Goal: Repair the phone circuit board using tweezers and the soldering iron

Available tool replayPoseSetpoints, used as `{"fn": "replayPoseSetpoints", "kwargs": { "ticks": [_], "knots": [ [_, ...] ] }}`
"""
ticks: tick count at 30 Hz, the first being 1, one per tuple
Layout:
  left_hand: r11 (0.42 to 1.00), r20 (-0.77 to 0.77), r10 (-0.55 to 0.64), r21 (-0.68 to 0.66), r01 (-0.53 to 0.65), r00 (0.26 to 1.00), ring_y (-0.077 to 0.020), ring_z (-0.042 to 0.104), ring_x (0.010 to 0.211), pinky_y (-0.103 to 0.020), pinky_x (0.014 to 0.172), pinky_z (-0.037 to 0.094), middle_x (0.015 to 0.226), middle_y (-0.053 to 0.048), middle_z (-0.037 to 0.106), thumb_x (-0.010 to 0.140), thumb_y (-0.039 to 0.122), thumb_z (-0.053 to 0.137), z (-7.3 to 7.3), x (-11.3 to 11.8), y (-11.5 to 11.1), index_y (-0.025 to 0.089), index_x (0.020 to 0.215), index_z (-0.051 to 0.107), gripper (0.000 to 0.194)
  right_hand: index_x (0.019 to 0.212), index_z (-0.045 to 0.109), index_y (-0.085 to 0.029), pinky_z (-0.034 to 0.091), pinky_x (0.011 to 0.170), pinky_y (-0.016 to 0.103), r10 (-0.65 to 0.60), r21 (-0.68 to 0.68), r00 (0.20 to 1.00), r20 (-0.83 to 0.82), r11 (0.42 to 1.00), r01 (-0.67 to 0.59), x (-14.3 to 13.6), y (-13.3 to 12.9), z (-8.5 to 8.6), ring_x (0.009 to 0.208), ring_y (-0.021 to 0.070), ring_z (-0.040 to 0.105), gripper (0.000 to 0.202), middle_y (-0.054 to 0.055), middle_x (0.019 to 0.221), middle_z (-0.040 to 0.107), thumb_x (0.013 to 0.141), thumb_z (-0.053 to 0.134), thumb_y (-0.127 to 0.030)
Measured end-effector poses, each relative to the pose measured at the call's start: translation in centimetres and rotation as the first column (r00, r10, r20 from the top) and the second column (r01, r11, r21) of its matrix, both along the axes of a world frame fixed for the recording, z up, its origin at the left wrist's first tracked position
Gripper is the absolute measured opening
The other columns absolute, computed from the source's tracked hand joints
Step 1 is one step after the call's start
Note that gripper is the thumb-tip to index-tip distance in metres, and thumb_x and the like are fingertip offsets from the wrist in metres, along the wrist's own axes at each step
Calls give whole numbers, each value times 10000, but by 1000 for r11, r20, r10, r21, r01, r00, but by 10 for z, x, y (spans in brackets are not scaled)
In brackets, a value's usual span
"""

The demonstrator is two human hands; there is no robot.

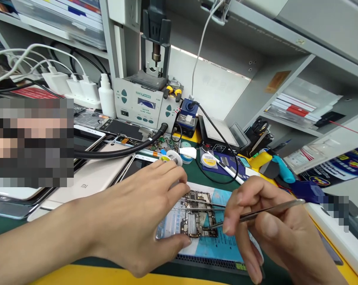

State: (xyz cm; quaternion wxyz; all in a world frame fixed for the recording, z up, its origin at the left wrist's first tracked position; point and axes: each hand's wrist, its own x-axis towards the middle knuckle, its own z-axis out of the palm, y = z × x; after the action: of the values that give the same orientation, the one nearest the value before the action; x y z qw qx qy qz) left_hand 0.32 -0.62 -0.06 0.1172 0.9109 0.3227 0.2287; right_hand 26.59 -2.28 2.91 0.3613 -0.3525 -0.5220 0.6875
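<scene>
My left hand [146, 206] reaches in from the left, its thumb apart from the bent fingers, beside the left side of a phone circuit board [207, 219]. Whether its fingertips touch the board cannot be made out. In my right hand [273, 225] are slim metal tweezers [252, 215], their tip down at the board's lower right part. Two thin metal rods [204, 204] cross over the board toward my right fingers; what they belong to is unclear. Under the board lies a blue and white printed sheet [223, 247].
A hot-air station [141, 105] stands at the back, its black hose [122, 152] curving across the bench. Several phones, one a pale Xiaomi phone [84, 184], lie left. A solder spool [174, 157] sits beyond my left fingers. A black cable [217, 130] loops behind the board.
</scene>
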Motion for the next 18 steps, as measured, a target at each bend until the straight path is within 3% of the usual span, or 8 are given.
{"fn": "replayPoseSetpoints", "kwargs": {
  "ticks": [4, 9, 13, 18],
  "knots": [
    [1000, 20, -20, 14, 20, 1000, -290, 564, 984, -489, 905, 515, 1054, -92, 601, 888, 468, 679, -4, 0, 2, 154, 1048, 672, 353, 879, 718, -225, 431, 451, 130, -18, -30, 999, -40, 999, 17, -2, -2, -1, 513, 100, 735, 284, 33, 874, 798, 851, 913, -430],
    [999, 20, -29, 20, 29, 999, -287, 566, 970, -475, 884, 508, 1051, -89, 603, 888, 461, 685, -4, -1, 2, 160, 1048, 665, 341, 983, 804, -251, 526, 514, 153, 78, 93, 993, -89, 993, -70, 1, -2, -6, 574, 90, 752, 183, 24, 977, 784, 919, 851, -416],
    [999, 14, -25, 21, 24, 1000, -299, 572, 991, -470, 903, 507, 1060, -98, 606, 896, 459, 678, -4, -1, 1, 168, 1057, 666, 333, 967, 825, -246, 529, 514, 190, -48, 139, 999, -24, 989, 51, -2, -6, -4, 547, 97, 713, 238, 23, 879, 775, 908, 845, -475],
    [1000, 8, -17, 12, 17, 1000, -315, 575, 1012, -485, 905, 510, 1080, -109, 606, 902, 470, 663, -4, -2, 0, 166, 1078, 669, 351, 1051, 859, -269, 583, 513, 253, -72, 270, 996, 52, 961, 55, 0, -4, -7, 550, 143, 706, 227, 67, 890, 796, 976, 760, -459]
  ]
}}
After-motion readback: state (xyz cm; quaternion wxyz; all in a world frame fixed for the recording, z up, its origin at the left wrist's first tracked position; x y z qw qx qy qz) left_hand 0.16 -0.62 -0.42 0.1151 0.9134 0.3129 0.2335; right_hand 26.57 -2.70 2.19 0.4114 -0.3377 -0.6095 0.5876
